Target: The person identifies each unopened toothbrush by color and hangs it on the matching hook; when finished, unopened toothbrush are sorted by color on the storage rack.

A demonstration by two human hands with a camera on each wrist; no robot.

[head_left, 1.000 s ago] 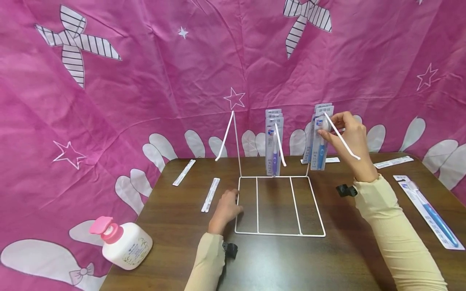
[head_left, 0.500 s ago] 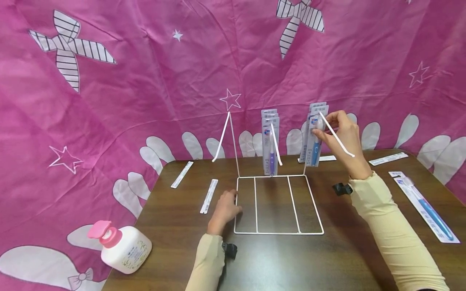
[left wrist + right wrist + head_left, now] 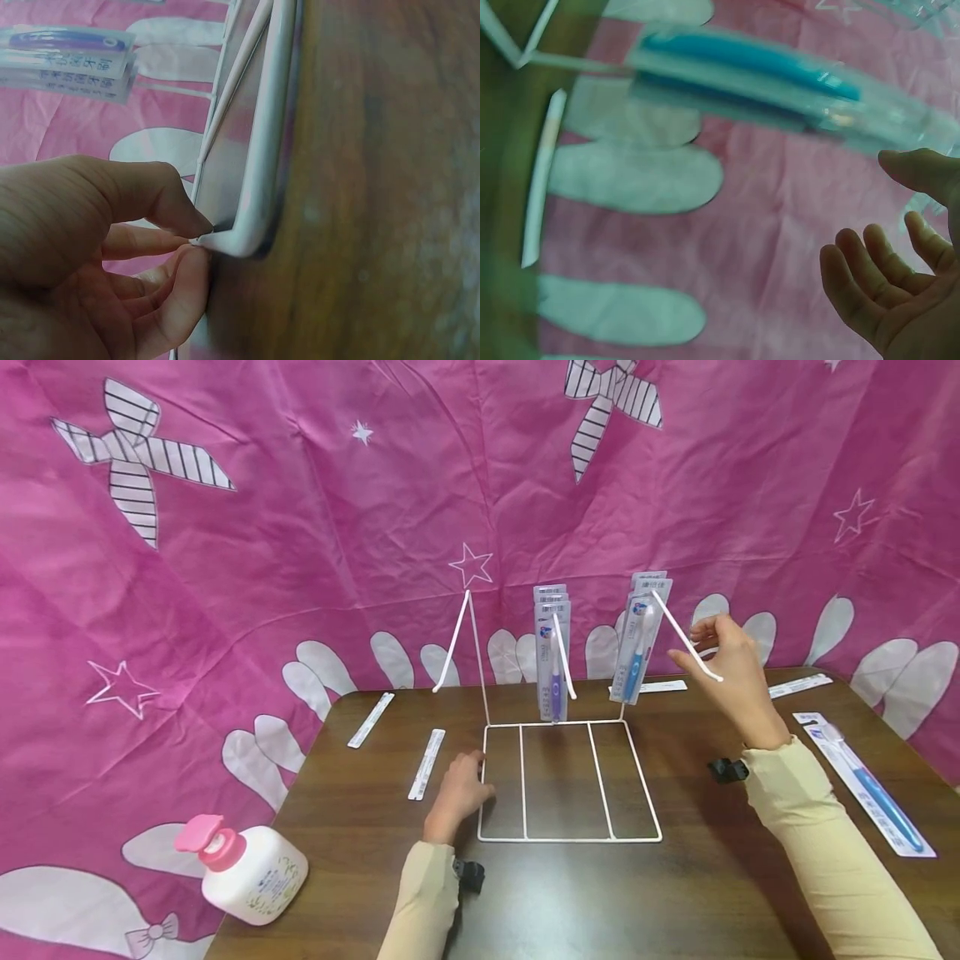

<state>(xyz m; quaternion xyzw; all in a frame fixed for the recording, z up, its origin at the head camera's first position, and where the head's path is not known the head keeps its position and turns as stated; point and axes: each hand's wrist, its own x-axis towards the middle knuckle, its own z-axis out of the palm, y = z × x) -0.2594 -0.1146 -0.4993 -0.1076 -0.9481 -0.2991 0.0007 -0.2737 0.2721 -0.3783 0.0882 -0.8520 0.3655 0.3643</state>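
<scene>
A white wire rack (image 3: 568, 841) stands on the table. My left hand (image 3: 459, 795) pinches its left base wire between thumb and fingers; in the left wrist view the fingertips (image 3: 196, 259) meet at the bent wire. Packaged blue toothbrushes (image 3: 639, 652) hang from the right hook, the front pack tilted. Beside that hook is my right hand (image 3: 726, 672), holding nothing. Its fingers are spread apart in the right wrist view, just below the blurred blue toothbrush pack (image 3: 742, 79). Several packaged purple toothbrushes (image 3: 552, 664) hang on the middle hook. The left hook (image 3: 450, 647) is bare.
A white pump bottle (image 3: 255, 877) with a pink top stands at the left. One toothbrush pack (image 3: 864, 785) lies face up at the right. Narrow white strips (image 3: 426, 765) lie on the brown table (image 3: 577, 902). A pink patterned cloth (image 3: 337, 510) hangs behind.
My right hand has let go of the front blue toothbrush pack and moved right, away from it. The pack now hangs tilted on its hook. My left hand has stayed on the rack.
</scene>
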